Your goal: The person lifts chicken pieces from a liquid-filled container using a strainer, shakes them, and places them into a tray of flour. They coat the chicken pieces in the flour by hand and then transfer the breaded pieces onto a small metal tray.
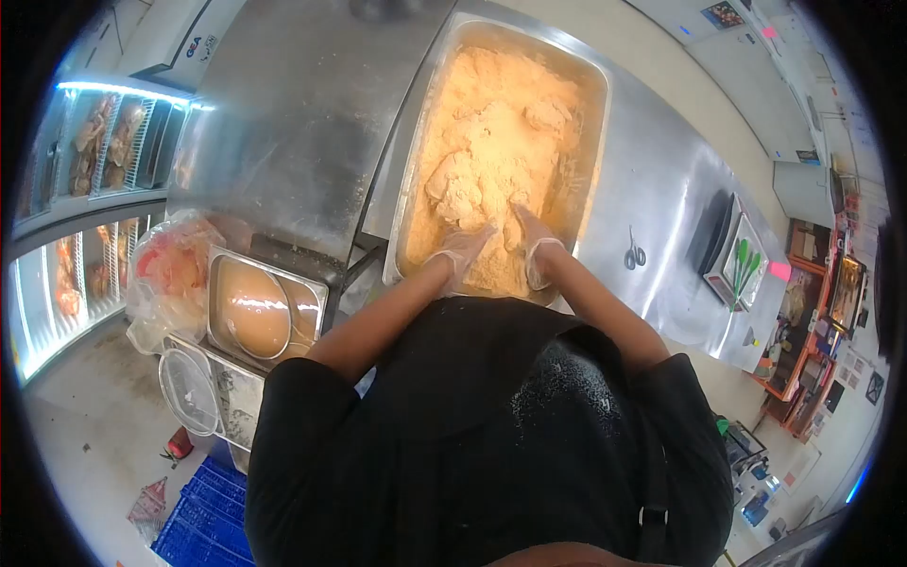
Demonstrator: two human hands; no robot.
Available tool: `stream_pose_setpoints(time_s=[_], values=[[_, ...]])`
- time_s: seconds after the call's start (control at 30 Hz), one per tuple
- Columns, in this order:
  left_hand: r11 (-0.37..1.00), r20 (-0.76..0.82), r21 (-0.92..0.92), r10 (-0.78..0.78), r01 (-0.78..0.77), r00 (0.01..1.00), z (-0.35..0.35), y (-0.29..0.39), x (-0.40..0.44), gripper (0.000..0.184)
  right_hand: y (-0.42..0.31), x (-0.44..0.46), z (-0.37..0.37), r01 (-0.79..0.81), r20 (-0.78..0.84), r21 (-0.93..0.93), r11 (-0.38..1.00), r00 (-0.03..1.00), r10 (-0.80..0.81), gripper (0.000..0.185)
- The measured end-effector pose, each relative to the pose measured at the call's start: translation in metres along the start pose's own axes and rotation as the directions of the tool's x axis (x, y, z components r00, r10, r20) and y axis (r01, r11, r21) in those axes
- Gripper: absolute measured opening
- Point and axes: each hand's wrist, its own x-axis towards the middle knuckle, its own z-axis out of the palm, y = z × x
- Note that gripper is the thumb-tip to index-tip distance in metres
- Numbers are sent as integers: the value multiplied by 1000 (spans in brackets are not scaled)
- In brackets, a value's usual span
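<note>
A deep metal pan (597,142) is filled with orange-tan breading flour (510,76). Lumpy flour-coated pieces, which look like chicken, lie in it: one coated piece (455,186) at the left and another (548,115) at the upper right. Both hands wear clear plastic gloves and reach into the near end of the pan. My left hand (463,250) has its fingers stretched out over the flour, just below the left piece. My right hand (536,241) points its fingers into the flour beside a narrow coated lump. Flour partly covers the fingertips of both hands.
Left of the pan stand a steel counter (283,104), a container of pale orange batter (250,312) and a plastic bag (175,274). Scissors (635,250) and a tray with green-handled utensils (746,265) lie on the steel table to the right. A blue crate (203,515) sits on the floor.
</note>
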Motion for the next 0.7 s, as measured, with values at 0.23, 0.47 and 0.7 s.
stream_pose_setpoints(time_s=[0.23, 0.47, 0.7], values=[[687, 275, -725, 223, 49, 935, 4, -1, 12, 67, -20, -16, -8, -239, 94, 217, 946, 970, 223, 63], [486, 147, -872, 388, -66, 910, -47, 79, -76, 55, -80, -45, -11, 187, 112, 303, 935, 967, -229, 63], [640, -104, -750, 137, -168, 985, -66, 89, -108, 74, -128, -70, -19, 422, 32, -491, 762, 883, -469, 66]])
